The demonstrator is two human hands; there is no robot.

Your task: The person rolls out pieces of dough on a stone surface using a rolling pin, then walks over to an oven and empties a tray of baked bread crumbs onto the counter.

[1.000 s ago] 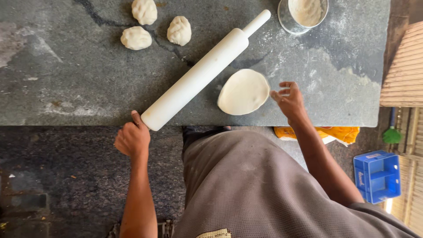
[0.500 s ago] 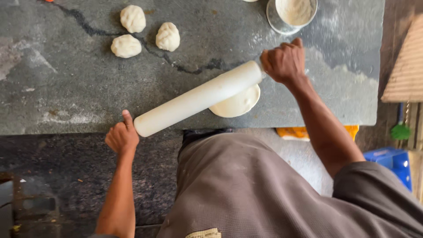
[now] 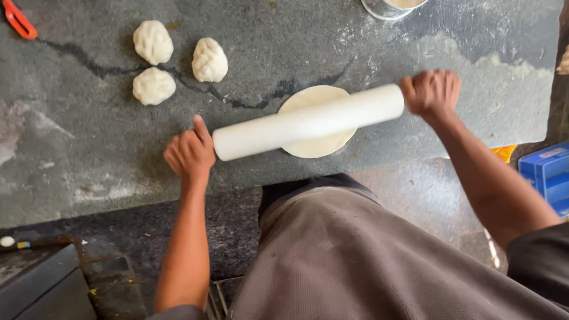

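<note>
Since the earlier frames the rolling pin (image 3: pixel 308 121) has swung nearly level and now lies squarely across the dough disc (image 3: pixel 317 121), where before only its upper end reached the disc; both hands have drawn in toward the slab's near edge. Far left on the stone slab (image 3: pixel 89 154): an orange tool (image 3: pixel 18 19), partly cut off by the frame. Next, three dough balls (image 3: pixel 172 59) in a loose cluster, well apart from the work. Left hand (image 3: pixel 189 154) curled at the pin's left end, thumb up; whether it clasps a handle or only presses the end I cannot tell. Centre: the disc, flattened and round, near the slab's front edge, pinned under the roller. Right hand (image 3: pixel 431 92) closed about the pin's right end, blurred with motion. Step in hand, by my reading: rolling the disc thinner. The next stroke would call for even pressure from both ends and a turn of the disc to keep it round. Top right: a metal bowl (image 3: pixel 391 7), mostly out of frame, with something pale inside, likely flour. Far right, below the slab: a blue crate (image 3: pixel 548 175), contents unseen.
</note>
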